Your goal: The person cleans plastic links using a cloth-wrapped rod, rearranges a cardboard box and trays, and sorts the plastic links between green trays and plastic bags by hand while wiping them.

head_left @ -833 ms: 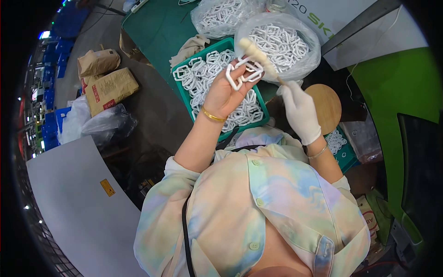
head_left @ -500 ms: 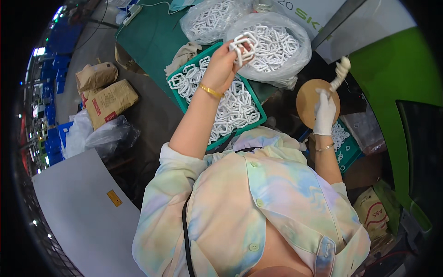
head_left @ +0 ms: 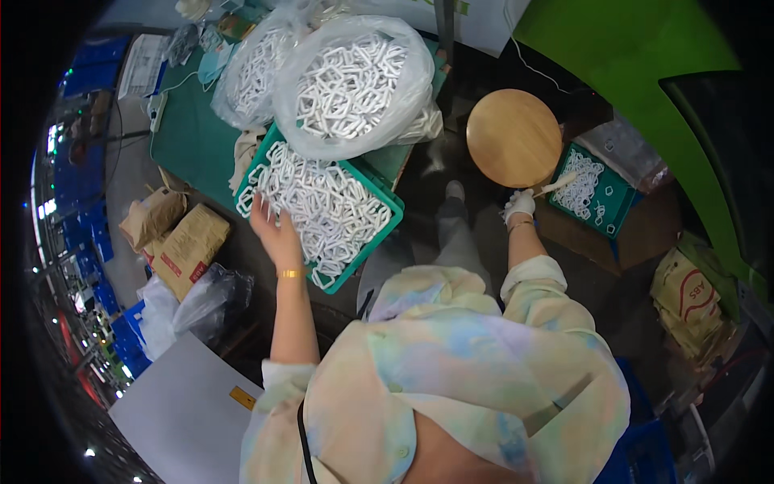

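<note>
My left hand (head_left: 277,239), bare with a gold bracelet at the wrist, is at the left side of a green crate (head_left: 390,223). Its fingers are spread over the edge of a heap of white plastic links (head_left: 334,206). No link shows in its grasp. My right hand (head_left: 518,207), in a white glove, is closed on a long, cream-coloured thing (head_left: 559,183) whose kind I cannot make out. That hand is just below a round wooden stool top (head_left: 514,137) and left of a smaller green tray (head_left: 620,211) with white links in it.
Beyond the crate, a clear plastic bag (head_left: 418,73) full of white links overlaps its far rim. A second bag (head_left: 256,77) stands left of it on the green tabletop (head_left: 189,133). Brown sacks (head_left: 193,246) lie at the left. A green machine panel (head_left: 629,48) rises at the right.
My left hand has come from above the bag to the crate's left side, and the links it held are gone from it. My right hand has lowered from before the stool, still holding the cream-coloured thing.
</note>
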A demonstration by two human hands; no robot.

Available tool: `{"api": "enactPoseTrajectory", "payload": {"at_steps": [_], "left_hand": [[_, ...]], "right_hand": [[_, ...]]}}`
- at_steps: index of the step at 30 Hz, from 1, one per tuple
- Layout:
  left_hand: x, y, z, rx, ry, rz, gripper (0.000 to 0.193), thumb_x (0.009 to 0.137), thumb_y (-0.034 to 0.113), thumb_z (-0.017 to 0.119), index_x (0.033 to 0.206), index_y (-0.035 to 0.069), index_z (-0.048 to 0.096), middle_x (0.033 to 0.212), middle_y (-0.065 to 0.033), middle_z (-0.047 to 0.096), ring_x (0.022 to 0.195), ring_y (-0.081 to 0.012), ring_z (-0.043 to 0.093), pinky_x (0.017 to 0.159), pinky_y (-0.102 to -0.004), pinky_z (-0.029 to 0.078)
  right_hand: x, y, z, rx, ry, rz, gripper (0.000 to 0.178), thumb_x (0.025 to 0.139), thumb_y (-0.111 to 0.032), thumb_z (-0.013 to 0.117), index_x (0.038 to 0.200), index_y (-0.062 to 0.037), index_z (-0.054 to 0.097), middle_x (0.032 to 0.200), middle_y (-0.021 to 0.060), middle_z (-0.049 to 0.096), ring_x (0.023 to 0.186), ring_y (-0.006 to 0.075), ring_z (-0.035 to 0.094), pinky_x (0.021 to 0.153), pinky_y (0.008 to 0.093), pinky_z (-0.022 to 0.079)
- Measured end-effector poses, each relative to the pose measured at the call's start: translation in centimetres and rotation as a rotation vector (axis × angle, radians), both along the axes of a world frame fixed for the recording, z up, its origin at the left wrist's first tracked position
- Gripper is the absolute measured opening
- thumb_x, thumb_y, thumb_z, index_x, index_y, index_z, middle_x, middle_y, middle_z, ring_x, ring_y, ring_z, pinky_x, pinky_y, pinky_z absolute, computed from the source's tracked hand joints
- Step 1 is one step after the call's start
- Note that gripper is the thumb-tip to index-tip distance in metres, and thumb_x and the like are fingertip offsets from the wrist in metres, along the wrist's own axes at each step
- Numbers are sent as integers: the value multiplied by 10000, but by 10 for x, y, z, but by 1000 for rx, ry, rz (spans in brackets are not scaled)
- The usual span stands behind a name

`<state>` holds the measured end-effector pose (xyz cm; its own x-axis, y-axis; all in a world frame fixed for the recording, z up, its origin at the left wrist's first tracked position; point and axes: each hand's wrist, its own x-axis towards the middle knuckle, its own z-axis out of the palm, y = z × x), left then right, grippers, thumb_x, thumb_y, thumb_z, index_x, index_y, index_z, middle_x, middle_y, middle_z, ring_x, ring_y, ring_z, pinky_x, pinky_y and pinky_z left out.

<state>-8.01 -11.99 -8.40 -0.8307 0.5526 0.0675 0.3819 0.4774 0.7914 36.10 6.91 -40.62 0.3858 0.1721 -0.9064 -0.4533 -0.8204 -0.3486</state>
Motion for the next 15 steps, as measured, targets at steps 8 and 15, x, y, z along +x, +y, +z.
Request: {"api": "enactPoseTrajectory", "payload": {"at_steps": [8,15], "left_hand": [[12,-105,-4,-458,555,-222,578,875,28,590,1422,-25,410,1469,-227,376,1340,-387,379,1109,-460,314],[17,-120,-39,-360,487,-558,575,863,51,637,1403,-11,447,1472,-214,388,1381,-400,321,1150,-490,237]], "right_hand": [[-33,19,-15,291,299,-344,272,1016,-405,554,872,-176,533,598,-20,432,478,118,366,455,269,233],[-84,-47,4,372,290,-395,255,989,-336,618,832,-173,501,541,-7,376,431,171,304,459,316,268]]}}
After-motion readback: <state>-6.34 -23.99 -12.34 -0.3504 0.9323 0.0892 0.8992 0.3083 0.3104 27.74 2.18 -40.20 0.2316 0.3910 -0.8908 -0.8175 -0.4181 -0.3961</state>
